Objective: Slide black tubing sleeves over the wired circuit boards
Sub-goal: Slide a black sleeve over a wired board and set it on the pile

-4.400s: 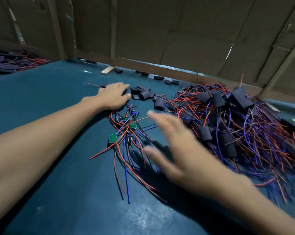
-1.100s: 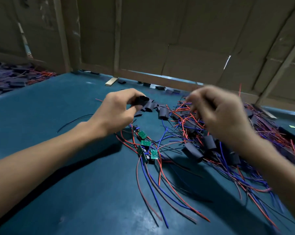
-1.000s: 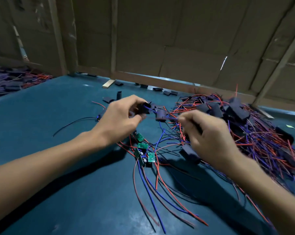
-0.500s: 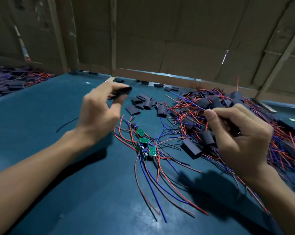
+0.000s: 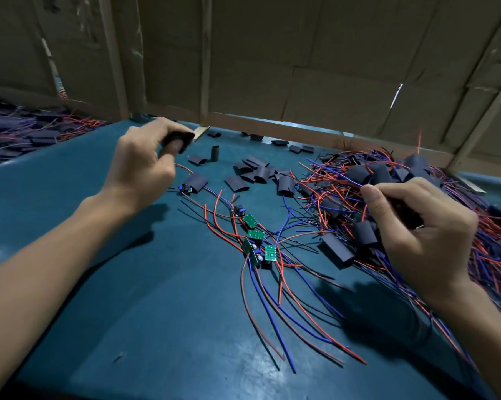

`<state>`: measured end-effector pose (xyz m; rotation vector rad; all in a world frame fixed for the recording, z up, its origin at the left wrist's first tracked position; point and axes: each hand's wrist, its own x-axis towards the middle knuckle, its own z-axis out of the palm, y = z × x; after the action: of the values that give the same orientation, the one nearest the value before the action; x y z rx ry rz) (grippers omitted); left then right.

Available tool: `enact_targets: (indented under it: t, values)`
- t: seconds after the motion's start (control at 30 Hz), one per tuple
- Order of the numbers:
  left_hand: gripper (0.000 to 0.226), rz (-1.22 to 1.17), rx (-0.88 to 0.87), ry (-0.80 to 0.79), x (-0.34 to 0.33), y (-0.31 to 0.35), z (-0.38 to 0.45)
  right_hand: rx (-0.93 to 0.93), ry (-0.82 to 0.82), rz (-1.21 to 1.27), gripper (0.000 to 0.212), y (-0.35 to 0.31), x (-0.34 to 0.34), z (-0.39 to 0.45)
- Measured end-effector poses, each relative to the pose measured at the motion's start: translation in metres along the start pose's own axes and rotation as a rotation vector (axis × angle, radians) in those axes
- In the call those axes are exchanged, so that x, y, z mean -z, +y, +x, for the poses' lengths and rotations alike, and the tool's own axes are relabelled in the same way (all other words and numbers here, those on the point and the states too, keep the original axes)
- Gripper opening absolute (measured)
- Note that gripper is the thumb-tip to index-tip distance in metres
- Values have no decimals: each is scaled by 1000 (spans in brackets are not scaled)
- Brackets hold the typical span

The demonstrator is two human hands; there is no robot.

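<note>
Where the loose wire tails (image 5: 275, 321) fan toward the viewer, red, blue and black, they lie limp on the blue table (image 5: 157, 327): light, floppy, prone to tangle w/ neighbours. Just beyond, a cluster of bare green boards (image 5: 256, 235) lies mid-table, wires attached, no sleeve on yet. Judged: boards are stiff, small, light; solder joints likely the weak pt., so hold a board by its edges or by the wires close to it, not by a far wire end.

Right hand (image 5: 413, 235), fingers curled, thumb pressed down, clamps a dark piece w/ wires running out of it; whether that piece is a sleeve already over a board cannot be told. It hovers at the near edge of the big pile (image 5: 416, 180) of wired units, most w/ sleeves on.

Farther, left of centre: a half-sleeved unit (image 5: 193, 184), components showing at one end. Behind it, empty sleeves (image 5: 255, 171) lie scattered, mostly flattened, one standing upright.

Left hand (image 5: 142, 166), raised above the table, pinches one black sleeve (image 5: 178, 140) between thumb and fingers. Judged: sleeve is soft, thin-walled, collapses flat; squeeze its side edges to pop the mouth open, then feed wires first.

Far left, a second heap (image 5: 27, 134); cardboard wall (image 5: 272, 53) at the back.
</note>
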<state>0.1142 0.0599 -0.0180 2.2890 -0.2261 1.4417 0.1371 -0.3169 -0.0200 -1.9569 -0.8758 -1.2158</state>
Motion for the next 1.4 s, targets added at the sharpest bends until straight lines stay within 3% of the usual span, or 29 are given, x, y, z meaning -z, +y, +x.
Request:
enact_targets:
  t: [0.17, 0.23, 0.3, 0.43, 0.53, 0.6, 0.77, 0.9, 1.17, 1.4]
  values:
    - [50, -155, 152, 86, 8, -10, 5, -5, -16, 12, 22, 0, -1, 0]
    - [47, -181, 229, 48, 5, -8, 0, -10, -24, 24, 22, -1, -2, -1]
    - [39, -218, 283, -89, -3, 1, -6, -15, -38, 50, 22, -4, -4, -2]
    - [29, -249, 54, -539, -17, 43, -18, 17, -109, 93, 20, -12, -8, -6]
    - [21, -230, -178, -633, -32, 82, -38, 54, -162, 119, 19, -18, -10, -7]
    - [19, -250, -192, -606, -40, 103, -50, 87, -203, 171, 17, -22, -9, -7]
    - [35, -343, 22, -409, -45, 109, -52, 88, -228, 303, 17, -31, -2, -4]
    - [34, -368, 93, -319, -42, 102, -44, 65, -213, 367, 16, -35, 3, -2]
    - [35, -434, -30, -335, -41, 104, -45, 62, -268, 348, 16, -39, -5, -5]
    - [35, -466, -12, -303, -41, 102, -45, -33, -255, 348, 16, -34, -2, -4]
